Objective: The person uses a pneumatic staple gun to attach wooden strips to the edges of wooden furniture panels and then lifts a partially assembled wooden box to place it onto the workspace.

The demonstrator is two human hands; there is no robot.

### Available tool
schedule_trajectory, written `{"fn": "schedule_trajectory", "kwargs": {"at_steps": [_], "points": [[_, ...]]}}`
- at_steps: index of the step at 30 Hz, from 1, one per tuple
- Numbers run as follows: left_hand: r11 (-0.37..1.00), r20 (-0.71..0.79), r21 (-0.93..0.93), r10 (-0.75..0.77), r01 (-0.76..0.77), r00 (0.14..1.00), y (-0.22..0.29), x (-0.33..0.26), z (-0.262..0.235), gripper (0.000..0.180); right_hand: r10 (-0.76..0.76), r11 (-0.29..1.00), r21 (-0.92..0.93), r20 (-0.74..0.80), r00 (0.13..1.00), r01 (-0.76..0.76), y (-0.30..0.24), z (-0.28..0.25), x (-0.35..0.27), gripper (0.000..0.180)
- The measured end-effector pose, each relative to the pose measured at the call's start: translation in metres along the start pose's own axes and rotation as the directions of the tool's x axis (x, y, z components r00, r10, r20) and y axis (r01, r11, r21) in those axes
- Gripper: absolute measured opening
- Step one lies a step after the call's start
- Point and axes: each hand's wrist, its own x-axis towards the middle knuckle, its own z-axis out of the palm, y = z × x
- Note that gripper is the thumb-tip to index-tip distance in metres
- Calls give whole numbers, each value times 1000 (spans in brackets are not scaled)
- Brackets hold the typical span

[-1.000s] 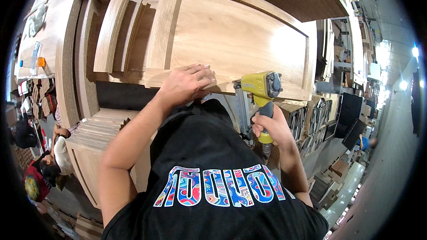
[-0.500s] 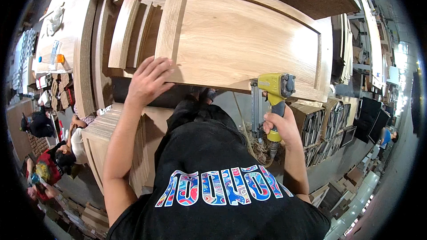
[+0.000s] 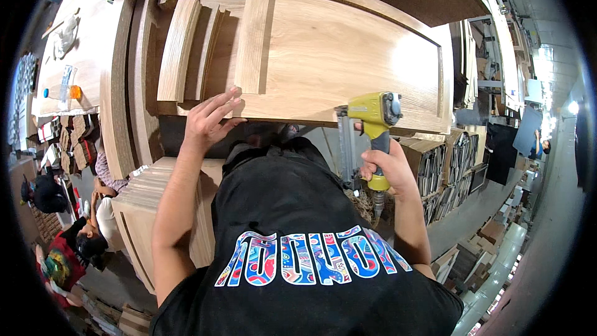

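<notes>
Right hand (image 3: 388, 171) squeezes the yellow nail gun (image 3: 372, 126); left hand (image 3: 208, 121) lies flat on the wooden door panel (image 3: 336, 56). Frame looks joined, nailing unfinished.

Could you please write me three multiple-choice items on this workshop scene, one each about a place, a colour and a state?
1. Where does the left hand rest?
A. on the near edge of the wooden door panel
B. on the floor
C. on the nail gun

2. What colour is the body of the nail gun?
A. red
B. yellow-green
C. white

3. How is the right hand?
A. open and empty
B. flat on the panel
C. closed around the nail gun's grip

Answers: 1 A, the fingers lie spread on the panel's edge. 2 B, the tool's housing is yellow-green. 3 C, the fingers wrap the handle.
</notes>
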Motion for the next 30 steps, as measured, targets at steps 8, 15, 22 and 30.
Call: {"fn": "schedule_trajectory", "kwargs": {"at_steps": [8, 15, 22, 30], "points": [[950, 80, -198, -228, 240, 970, 16, 19, -16, 69, 57, 993, -101, 31, 998, -53, -11, 50, 6, 65], [986, 9, -137, -95, 96, 995, -7, 18, -4, 76, 48, 992, -118, 30, 998, -44, -11, 59, 7, 62], [993, -62, -116, -20, 12, 998, -18, 16, 6, 74, 75, 974, -216, 14, 997, -70, -20, 63, 7, 60], [991, -83, -132, 10, -21, 997, -19, 17, 4, 69, 92, 950, -301, 6, 996, -86, -29, 63, 11, 47]]}}
